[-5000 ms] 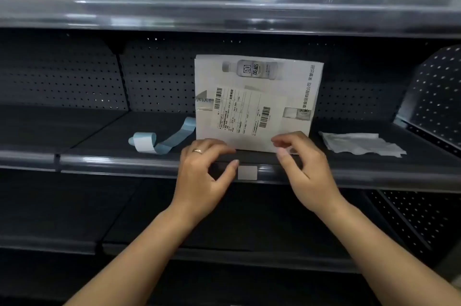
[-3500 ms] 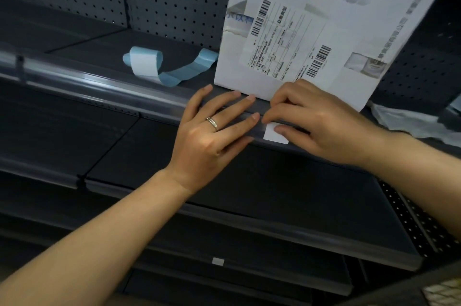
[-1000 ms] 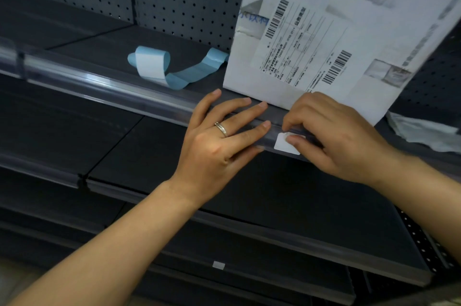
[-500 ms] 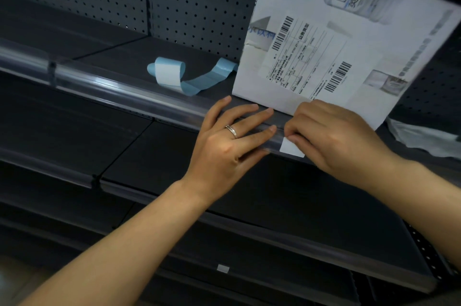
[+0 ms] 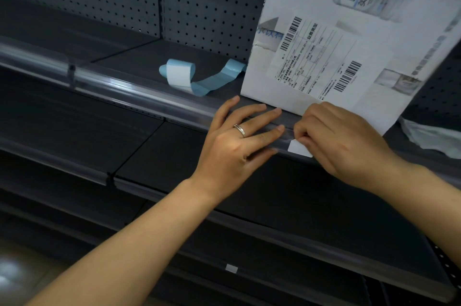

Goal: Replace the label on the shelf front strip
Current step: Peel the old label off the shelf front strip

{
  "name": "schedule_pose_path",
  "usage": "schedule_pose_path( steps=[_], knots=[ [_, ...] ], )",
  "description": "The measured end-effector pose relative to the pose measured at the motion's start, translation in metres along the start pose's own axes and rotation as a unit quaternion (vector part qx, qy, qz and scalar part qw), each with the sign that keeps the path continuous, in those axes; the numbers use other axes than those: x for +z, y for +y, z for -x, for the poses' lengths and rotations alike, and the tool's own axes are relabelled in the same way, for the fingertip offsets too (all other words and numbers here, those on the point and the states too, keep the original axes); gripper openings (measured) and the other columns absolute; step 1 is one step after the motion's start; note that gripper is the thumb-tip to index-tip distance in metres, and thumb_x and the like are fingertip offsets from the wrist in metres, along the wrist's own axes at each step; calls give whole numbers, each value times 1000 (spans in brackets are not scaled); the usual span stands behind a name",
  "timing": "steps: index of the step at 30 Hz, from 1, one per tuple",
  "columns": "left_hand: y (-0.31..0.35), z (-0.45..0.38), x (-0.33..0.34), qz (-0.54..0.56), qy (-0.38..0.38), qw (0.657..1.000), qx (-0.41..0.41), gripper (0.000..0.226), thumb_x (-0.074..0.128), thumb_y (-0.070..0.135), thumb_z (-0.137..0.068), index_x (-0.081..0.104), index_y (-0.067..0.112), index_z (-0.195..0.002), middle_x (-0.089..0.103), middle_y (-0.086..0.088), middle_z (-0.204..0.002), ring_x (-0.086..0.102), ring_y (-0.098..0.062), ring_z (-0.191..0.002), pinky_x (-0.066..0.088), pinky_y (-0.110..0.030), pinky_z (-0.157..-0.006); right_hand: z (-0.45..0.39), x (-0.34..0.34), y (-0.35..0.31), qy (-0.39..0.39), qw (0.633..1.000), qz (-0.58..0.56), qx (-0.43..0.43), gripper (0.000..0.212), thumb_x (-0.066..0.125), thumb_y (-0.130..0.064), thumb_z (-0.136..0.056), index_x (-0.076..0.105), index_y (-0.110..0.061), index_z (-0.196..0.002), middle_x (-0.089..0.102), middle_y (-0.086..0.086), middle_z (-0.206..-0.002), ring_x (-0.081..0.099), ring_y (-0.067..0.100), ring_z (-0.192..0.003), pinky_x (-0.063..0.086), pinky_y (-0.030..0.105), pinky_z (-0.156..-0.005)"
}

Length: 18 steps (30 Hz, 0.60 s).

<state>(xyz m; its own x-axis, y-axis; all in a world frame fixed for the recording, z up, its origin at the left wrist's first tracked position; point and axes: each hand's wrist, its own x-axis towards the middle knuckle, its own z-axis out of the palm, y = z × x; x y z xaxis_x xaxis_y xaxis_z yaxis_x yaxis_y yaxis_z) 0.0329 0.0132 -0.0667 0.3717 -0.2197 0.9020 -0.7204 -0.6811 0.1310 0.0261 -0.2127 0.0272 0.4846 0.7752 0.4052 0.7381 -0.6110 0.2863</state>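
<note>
Compared with half a second ago, the white label (image 5: 300, 148) sits tilted, its lower edge hanging below the clear shelf front strip (image 5: 139, 96), so it looks part-way out of the strip's channel: removal appears under way, not finished. The left hand (image 5: 239, 141) lies flat, fingers (image 5: 264, 131) straight along the strip, pressing it just left of the label. The right hand (image 5: 341, 141) has its fingers curled, pinching the label's upper right corner. Behind, at the shelf's front edge, a printed carton (image 5: 354, 38) stands; left of it lies a blue label roll (image 5: 182, 75).
</note>
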Motion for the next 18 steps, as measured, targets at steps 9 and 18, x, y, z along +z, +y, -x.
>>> schedule_pose_path(
  steps=[9,18],
  knots=[
    [1,0,-1,2,-2,1000,-3,36,85,22,-83,78,16,-118,69,-3,-138,62,-26,-130,33,-53,-121,2,-3,2,5,996,-87,32,13,61,-27,-96,65,-15,-102,57,-1,-97,51,15,-87,49,37,-68],
    [1,-1,0,2,0,1000,-4,37,88,19,-81,79,15,-117,70,-5,-137,63,-26,-128,33,-54,-121,0,-1,1,2,998,-61,19,11,56,-23,-100,62,-16,-93,54,-2,-92,50,18,-81,41,32,-64]
  ],
)
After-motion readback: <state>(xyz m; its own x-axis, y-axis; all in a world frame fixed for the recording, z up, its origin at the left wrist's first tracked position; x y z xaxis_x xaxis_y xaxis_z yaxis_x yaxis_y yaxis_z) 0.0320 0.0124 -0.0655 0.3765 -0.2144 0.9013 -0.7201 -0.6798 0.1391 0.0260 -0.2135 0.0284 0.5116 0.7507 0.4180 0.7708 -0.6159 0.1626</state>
